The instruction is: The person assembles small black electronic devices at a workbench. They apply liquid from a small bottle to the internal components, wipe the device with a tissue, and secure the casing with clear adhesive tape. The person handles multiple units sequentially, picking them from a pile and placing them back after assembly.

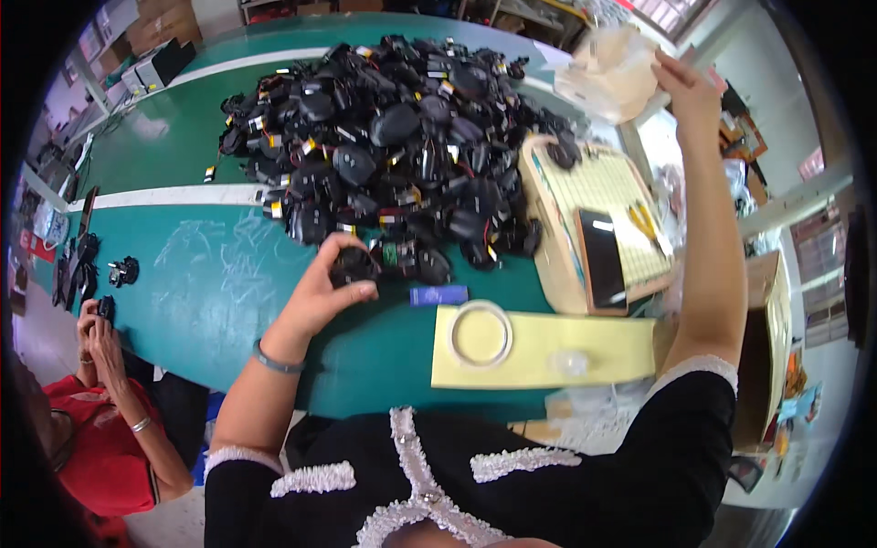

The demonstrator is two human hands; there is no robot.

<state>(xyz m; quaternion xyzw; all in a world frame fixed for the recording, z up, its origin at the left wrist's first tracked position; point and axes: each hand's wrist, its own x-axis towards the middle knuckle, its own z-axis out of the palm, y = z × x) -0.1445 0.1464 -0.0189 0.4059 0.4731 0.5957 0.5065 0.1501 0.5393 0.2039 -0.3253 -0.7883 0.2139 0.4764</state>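
My left hand point(315, 292) is closed around a small black plastic casing point(354, 265) at the near edge of a big heap. Beside it lies an opened black casing with a green circuit board point(398, 256) showing. The heap of black casings point(395, 125) has many small batteries and wires among its parts. My right hand point(692, 87), raised at the far right, pinches the edge of a clear plastic bag point(607, 78). What the bag holds is hard to make out.
A cream tray point(557, 265) bears a gridded sheet, a phone point(600, 260) and yellow-handled pliers point(642, 219). Nearer are a blue-purple block point(438, 295) and a white tape roll point(480, 334) on yellow paper point(539, 365). A co-worker in red point(110, 447) handles a black part at left.
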